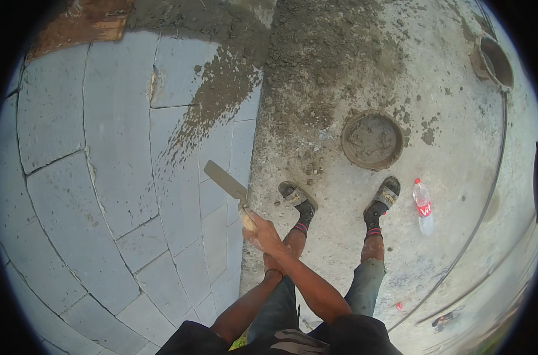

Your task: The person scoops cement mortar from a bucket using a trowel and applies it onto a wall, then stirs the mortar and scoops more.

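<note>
My right hand (260, 234) grips the light handle of a flat steel trowel (224, 180), its blade angled up-left over a surface of pale grey blocks (118, 118). My left hand (272, 260) is partly behind my right arm, near my left leg; its fingers are hidden. Wet grey mortar (227, 77) is spattered across the upper blocks. Ahead of my sandalled feet, a round pan (371, 139) holds wet mortar on the rough concrete ground (316, 136).
A plastic bottle (423, 207) with a red cap lies beside my right foot. Another round container (497, 62) is at upper right, with a dark cable (497, 165) curving along the right side. A brown board (79, 29) lies at upper left.
</note>
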### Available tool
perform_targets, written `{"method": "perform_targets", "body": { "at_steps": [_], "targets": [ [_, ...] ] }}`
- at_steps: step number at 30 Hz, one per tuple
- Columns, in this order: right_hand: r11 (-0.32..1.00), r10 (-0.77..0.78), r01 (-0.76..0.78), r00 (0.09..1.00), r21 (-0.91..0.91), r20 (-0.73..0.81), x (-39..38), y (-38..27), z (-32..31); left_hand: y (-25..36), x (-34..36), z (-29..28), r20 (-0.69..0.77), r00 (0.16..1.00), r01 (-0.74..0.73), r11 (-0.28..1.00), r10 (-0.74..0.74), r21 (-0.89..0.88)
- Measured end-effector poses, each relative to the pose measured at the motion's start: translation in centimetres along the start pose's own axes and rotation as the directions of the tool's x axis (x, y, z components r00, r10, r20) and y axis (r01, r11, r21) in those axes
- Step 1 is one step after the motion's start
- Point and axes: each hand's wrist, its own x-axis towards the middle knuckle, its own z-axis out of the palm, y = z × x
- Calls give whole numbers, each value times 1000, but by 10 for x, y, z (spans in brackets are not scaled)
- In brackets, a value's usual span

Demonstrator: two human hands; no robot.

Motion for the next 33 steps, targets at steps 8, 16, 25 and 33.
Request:
{"method": "perform_targets", "body": {
  "at_steps": [8, 16, 25, 33],
  "targets": [
    [972, 236, -160, 686, 173, -688, -159, 38, -301, 71, 22, -58, 140, 951, 309, 869, -276, -386],
    [978, 196, -151, 422, 145, -885, -294, 21, -419, 97, 34, -61, 135, 969, 243, 906, -208, -347],
    [977, 196, -176, 488, 124, -851, -332, -12, -375, 157, 48, -133, -125, 991, -13, 890, -49, -455],
    [988, 149, -126, 606, 91, -781, -303, -138, -357, 157, 82, -206, -100, 970, 119, 793, -220, -597]
  ]
}}
